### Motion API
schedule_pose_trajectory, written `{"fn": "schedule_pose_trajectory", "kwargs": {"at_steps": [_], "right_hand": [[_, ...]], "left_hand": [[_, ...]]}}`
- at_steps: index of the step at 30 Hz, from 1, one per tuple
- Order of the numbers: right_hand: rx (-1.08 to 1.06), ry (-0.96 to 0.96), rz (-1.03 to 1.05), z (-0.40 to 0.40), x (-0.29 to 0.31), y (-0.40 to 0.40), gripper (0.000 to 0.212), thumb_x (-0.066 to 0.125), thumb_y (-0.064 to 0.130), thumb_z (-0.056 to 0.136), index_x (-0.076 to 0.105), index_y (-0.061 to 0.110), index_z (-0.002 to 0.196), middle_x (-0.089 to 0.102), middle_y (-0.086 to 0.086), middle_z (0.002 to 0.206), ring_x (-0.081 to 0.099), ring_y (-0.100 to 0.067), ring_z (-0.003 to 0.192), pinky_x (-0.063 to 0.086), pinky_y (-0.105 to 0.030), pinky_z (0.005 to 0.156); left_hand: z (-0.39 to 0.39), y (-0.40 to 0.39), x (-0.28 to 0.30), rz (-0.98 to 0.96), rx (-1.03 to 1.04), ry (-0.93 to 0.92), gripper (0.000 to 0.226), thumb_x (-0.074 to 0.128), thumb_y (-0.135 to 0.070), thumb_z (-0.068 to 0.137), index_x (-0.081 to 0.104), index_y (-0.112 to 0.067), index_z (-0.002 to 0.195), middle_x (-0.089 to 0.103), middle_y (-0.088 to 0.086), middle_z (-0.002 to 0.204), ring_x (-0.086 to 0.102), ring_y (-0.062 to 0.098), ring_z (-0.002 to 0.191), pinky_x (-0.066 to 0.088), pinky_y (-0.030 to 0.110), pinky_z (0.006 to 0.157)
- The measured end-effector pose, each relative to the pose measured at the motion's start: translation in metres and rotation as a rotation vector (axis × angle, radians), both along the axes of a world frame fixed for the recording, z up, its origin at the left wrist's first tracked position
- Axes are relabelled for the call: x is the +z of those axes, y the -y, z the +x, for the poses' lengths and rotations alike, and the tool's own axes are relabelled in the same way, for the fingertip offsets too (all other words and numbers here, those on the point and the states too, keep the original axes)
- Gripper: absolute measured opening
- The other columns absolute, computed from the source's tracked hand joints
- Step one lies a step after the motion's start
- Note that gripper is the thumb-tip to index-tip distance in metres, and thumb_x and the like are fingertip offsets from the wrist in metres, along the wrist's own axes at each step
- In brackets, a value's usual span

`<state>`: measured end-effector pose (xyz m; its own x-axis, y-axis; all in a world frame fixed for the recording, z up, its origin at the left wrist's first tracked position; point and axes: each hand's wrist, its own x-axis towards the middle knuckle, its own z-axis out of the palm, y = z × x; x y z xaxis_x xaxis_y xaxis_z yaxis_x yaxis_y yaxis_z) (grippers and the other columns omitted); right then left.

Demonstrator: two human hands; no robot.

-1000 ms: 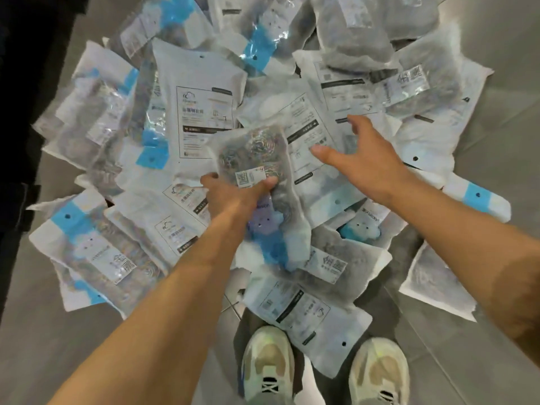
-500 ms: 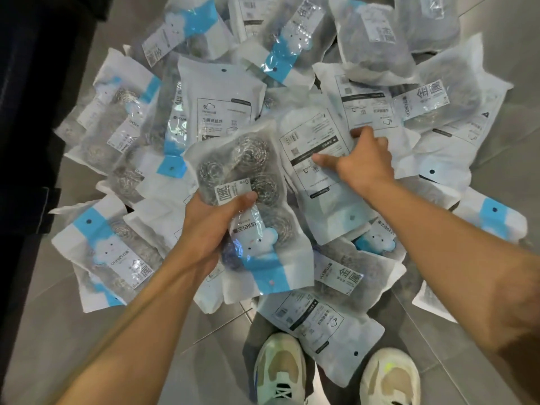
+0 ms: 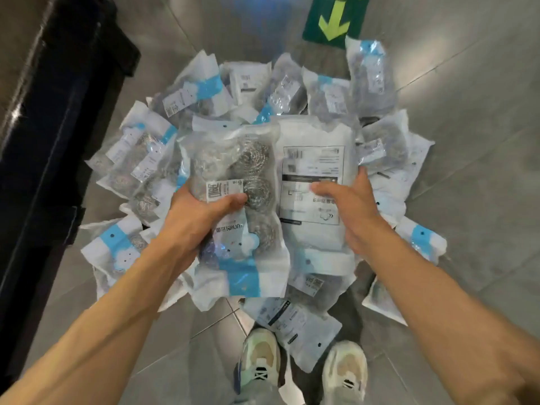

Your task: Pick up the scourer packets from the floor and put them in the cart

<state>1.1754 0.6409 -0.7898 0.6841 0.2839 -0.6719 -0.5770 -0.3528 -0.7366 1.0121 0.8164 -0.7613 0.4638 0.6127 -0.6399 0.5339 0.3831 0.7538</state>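
The left hand (image 3: 201, 211) grips a clear scourer packet (image 3: 242, 206) showing steel coils, thumb across its label. Just beside it, the right hand (image 3: 350, 209) holds a white-backed packet (image 3: 314, 159) with printed text. Both sit above a heap of packets (image 3: 140, 159) on the grey tiled floor (image 3: 482, 171). Two pale shoes (image 3: 260, 363) stand below; a dark cart (image 3: 43, 127) runs along the left; a green arrow sign (image 3: 336, 19) lies beyond.
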Motion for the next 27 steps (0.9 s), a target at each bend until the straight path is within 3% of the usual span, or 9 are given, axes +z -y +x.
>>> {"fn": "schedule_pose_trajectory", "kwargs": {"at_steps": [3, 5, 8, 10, 13, 16, 19, 23, 27], "right_hand": [[-0.084, -0.021, 0.108, 0.023, 0.105, 0.026, 0.048, 0.069, -0.011, 0.082, 0.058, 0.019, 0.118, 0.08, 0.005, 0.092, 0.077, -0.012, 0.081, 0.061, -0.028, 0.063], [-0.112, 0.003, 0.134, 0.035, 0.185, 0.045, 0.046, 0.075, -0.005, 0.083, 0.059, 0.02, 0.118, 0.081, 0.003, 0.096, 0.078, -0.018, 0.089, 0.063, -0.033, 0.069], [-0.119, 0.044, 0.177, 0.045, 0.324, 0.078, 0.058, 0.085, 0.016, 0.076, 0.06, 0.012, 0.129, 0.08, -0.009, 0.107, 0.078, -0.029, 0.095, 0.065, -0.045, 0.076], [-0.11, 0.089, 0.212, 0.044, 0.419, 0.099, 0.056, 0.083, 0.019, 0.074, 0.064, 0.008, 0.125, 0.08, -0.013, 0.105, 0.079, -0.031, 0.092, 0.066, -0.045, 0.072], [-0.115, 0.179, 0.275, 0.027, 0.554, 0.129, 0.035, 0.079, 0.015, 0.083, 0.071, 0.007, 0.116, 0.081, -0.014, 0.099, 0.079, -0.031, 0.088, 0.066, -0.041, 0.068], [-0.172, 0.315, 0.285, 0.001, 0.656, 0.158, 0.033, 0.08, 0.017, 0.084, 0.073, 0.01, 0.116, 0.081, -0.01, 0.098, 0.079, -0.028, 0.09, 0.066, -0.039, 0.071], [-0.276, 0.435, 0.321, -0.034, 0.73, 0.184, 0.036, 0.081, 0.022, 0.081, 0.074, 0.013, 0.116, 0.081, -0.009, 0.101, 0.079, -0.028, 0.094, 0.065, -0.045, 0.08], [-0.439, 0.534, 0.382, -0.092, 0.786, 0.214, 0.037, 0.081, 0.021, 0.078, 0.074, 0.014, 0.113, 0.081, -0.01, 0.101, 0.079, -0.029, 0.092, 0.062, -0.046, 0.082], [-0.591, 0.642, 0.354, -0.141, 0.817, 0.241, 0.053, 0.083, 0.029, 0.064, 0.073, 0.018, 0.114, 0.081, -0.005, 0.1, 0.08, -0.025, 0.089, 0.065, -0.043, 0.075]], "left_hand": [[0.021, 0.002, 0.092, 0.011, -0.037, 0.035, 0.058, 0.09, -0.029, 0.054, 0.073, -0.009, 0.105, 0.08, 0.005, 0.089, 0.076, 0.019, 0.078, 0.06, 0.032, 0.068], [0.037, 0.006, 0.171, -0.004, -0.062, 0.093, 0.046, 0.088, -0.018, 0.063, 0.072, -0.01, 0.105, 0.08, 0.005, 0.088, 0.076, 0.017, 0.076, 0.06, 0.029, 0.062], [0.055, 0.02, 0.303, 0.028, -0.135, 0.162, 0.036, 0.09, -0.004, 0.066, 0.073, -0.012, 0.097, 0.08, 0.007, 0.088, 0.075, 0.019, 0.075, 0.06, 0.028, 0.062], [0.062, 0.033, 0.393, 0.069, -0.192, 0.215, 0.041, 0.09, -0.007, 0.061, 0.074, -0.013, 0.098, 0.08, 0.009, 0.09, 0.075, 0.018, 0.077, 0.06, 0.028, 0.063], [0.068, 0.058, 0.524, 0.135, -0.245, 0.309, 0.046, 0.093, -0.004, 0.062, 0.072, -0.011, 0.103, 0.08, 0.009, 0.091, 0.075, 0.018, 0.077, 0.061, 0.029, 0.064], [0.063, 0.077, 0.628, 0.222, -0.297, 0.409, 0.049, 0.094, -0.002, 0.06, 0.073, -0.009, 0.103, 0.081, 0.007, 0.091, 0.074, 0.02, 0.08, 0.063, 0.03, 0.068], [0.055, 0.093, 0.702, 0.255, -0.375, 0.536, 0.04, 0.088, -0.003, 0.071, 0.073, -0.009, 0.108, 0.081, 0.007, 0.094, 0.078, 0.021, 0.084, 0.062, 0.029, 0.066], [0.041, 0.122, 0.767, 0.298, -0.515, 0.68, 0.037, 0.089, -0.005, 0.07, 0.071, -0.015, 0.101, 0.081, 0.002, 0.09, 0.076, 0.015, 0.077, 0.059, 0.024, 0.062], [0.028, 0.158, 0.804, 0.294, -0.665, 0.761, 0.042, 0.09, -0.008, 0.07, 0.07, -0.014, 0.107, 0.08, 0.004, 0.095, 0.077, 0.019, 0.084, 0.061, 0.034, 0.071]]}}
